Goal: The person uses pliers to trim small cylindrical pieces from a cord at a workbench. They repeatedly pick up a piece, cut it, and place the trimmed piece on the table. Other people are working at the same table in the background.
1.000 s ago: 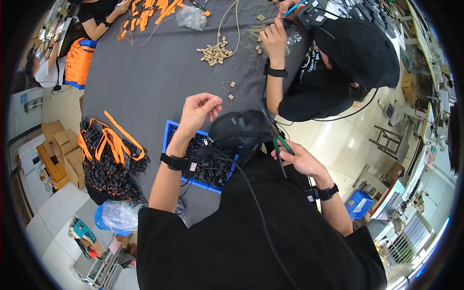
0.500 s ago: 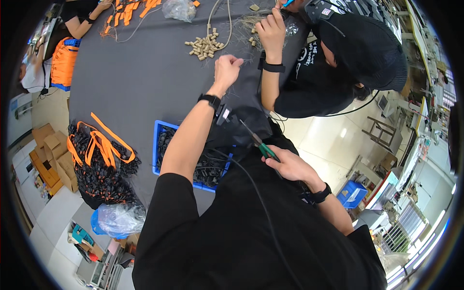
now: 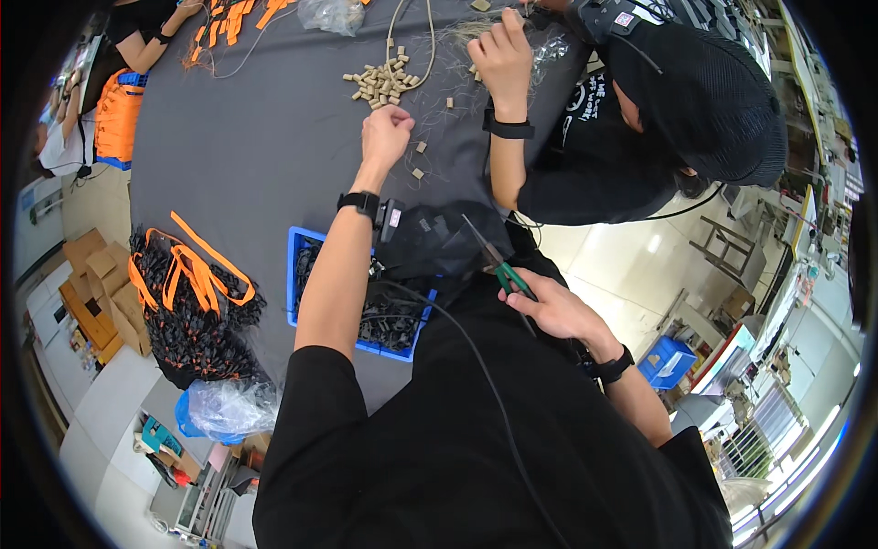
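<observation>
My left hand [image 3: 387, 137] is over the dark table cloth, at the near edge of a pile of small tan cylinders [image 3: 380, 84]. Its fingers are curled together, and whatever they may hold is hidden. Two loose tan pieces [image 3: 418, 173] lie on the cloth just right of my left wrist, among thin pale threads. Close to my body, my right hand [image 3: 558, 306] grips green-handled scissors [image 3: 506, 274], their thin dark tips pointing up and left toward the table. A tan cord [image 3: 433, 41] loops out of the pile.
Under my left forearm stands a blue bin [image 3: 294, 274] of black parts. Left of it lies a heap of black pieces with orange straps [image 3: 197, 284]. On the right, a co-worker in a black cap [image 3: 700, 101] reaches a hand [image 3: 503, 69] over the table. A cable [image 3: 476, 352] crosses my front.
My left hand has moved left, closer to the tan pile; loose tan pieces now show beside its wrist. The scissors in my right hand have shifted slightly right. The co-worker's hand has lowered.
</observation>
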The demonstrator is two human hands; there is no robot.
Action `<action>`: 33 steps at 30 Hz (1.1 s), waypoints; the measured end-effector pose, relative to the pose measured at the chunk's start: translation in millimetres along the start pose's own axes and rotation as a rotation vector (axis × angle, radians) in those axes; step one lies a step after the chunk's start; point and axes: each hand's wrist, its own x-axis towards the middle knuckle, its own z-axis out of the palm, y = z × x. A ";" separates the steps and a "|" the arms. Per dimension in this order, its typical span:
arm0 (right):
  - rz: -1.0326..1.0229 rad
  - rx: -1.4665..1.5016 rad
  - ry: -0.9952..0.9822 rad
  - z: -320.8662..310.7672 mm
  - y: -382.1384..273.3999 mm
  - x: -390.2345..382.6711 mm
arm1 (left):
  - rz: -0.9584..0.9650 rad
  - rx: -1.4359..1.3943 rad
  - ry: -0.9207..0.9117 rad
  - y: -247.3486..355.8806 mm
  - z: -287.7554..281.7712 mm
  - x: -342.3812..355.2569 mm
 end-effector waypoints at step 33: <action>-0.114 0.035 -0.102 13.5 -14.5 -12.0 | 0.069 -0.675 -0.050 -2.3 -80.7 -134.6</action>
